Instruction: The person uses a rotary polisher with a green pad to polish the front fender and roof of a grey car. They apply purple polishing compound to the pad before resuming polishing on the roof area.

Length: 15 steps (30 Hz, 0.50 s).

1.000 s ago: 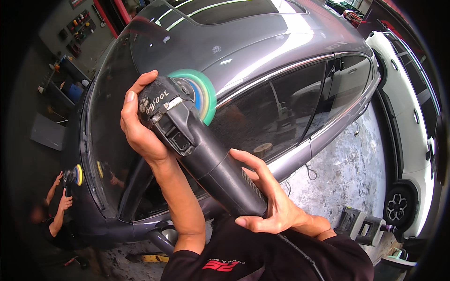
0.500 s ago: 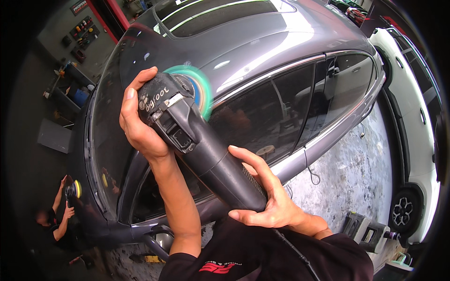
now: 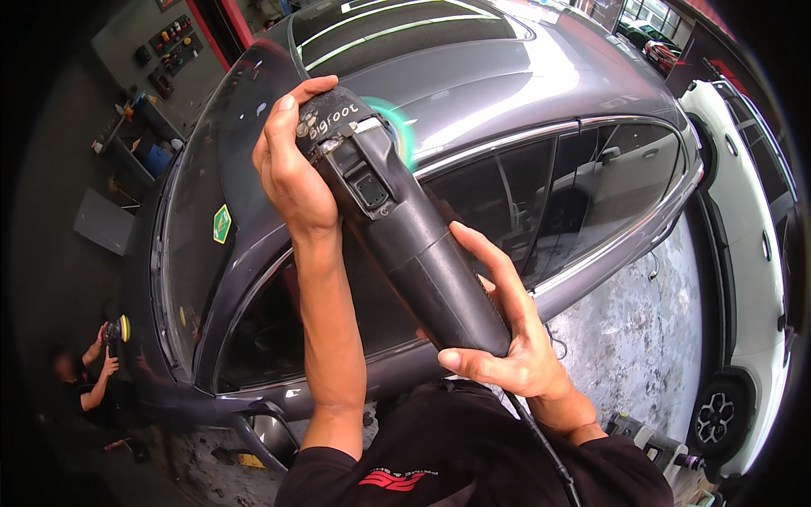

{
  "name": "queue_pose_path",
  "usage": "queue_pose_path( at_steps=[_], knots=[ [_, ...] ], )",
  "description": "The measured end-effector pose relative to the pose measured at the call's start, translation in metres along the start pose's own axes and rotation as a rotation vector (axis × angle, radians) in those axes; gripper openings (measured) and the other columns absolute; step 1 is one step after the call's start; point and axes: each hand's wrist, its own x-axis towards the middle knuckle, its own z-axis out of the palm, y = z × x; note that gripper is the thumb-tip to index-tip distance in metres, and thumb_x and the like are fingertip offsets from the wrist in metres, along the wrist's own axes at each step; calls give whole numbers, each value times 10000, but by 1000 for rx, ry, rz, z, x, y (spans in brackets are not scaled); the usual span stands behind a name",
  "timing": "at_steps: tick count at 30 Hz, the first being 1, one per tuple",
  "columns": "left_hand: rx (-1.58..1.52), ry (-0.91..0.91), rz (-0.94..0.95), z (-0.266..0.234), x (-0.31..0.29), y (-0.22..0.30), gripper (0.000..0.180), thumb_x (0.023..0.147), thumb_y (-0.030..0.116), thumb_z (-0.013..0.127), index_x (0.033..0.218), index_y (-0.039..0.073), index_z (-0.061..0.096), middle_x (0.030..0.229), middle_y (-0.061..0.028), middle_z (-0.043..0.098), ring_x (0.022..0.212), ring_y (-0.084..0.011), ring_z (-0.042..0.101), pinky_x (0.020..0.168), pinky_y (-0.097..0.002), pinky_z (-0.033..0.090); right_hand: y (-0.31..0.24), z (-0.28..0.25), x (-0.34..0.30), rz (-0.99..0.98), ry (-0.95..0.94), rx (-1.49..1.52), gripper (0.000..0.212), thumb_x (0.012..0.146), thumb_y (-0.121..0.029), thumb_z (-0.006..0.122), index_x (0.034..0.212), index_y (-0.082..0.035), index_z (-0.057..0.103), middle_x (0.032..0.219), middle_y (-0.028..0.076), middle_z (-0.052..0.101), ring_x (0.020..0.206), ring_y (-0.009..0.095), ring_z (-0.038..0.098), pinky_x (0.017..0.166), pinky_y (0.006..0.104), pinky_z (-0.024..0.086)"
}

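Note:
A black car polisher slants across the middle of the view, its head over the roof edge of a dark grey car. Around the polisher's head my left hand is wrapped, fingers over the top. My right hand grips the rear end of the body, thumb on the near side. A green foam pad shows partly past the head, blurred at its rim, against the roof above the side windows; the rest is hidden. A black power cord runs from the rear end down past my shirt.
At the left, another person holds a polisher with a yellow pad at the car's front. A white car stands on the right. The side mirror juts out below. A grey step stool stands at the lower right.
My hands and the polisher have shifted right and slightly up along the roof edge in view. Less of the green pad shows. A green-and-yellow sticker on the windscreen has come into sight.

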Motion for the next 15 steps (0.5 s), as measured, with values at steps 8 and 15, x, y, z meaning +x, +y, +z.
queue_pose_path(
  at_steps=[8,15],
  knots=[
    [-10,1,94,51,9,-14,488,1116,286,455,1060,-60,794,865,-55,746,770,-107,659,750,-255,513,-36,-27,4,59,113,9,1083,793,-70,842,1724,-97,289,1291,161,693,1067,220,736,978,369,565],
    [33,-16,138,104,5,-35,483,1093,344,508,1062,-28,814,1046,-123,780,990,-221,698,962,-320,512,-43,-47,3,-63,300,-45,1115,712,-207,816,1692,-25,316,1329,271,663,887,275,786,618,307,641]
  ],
)
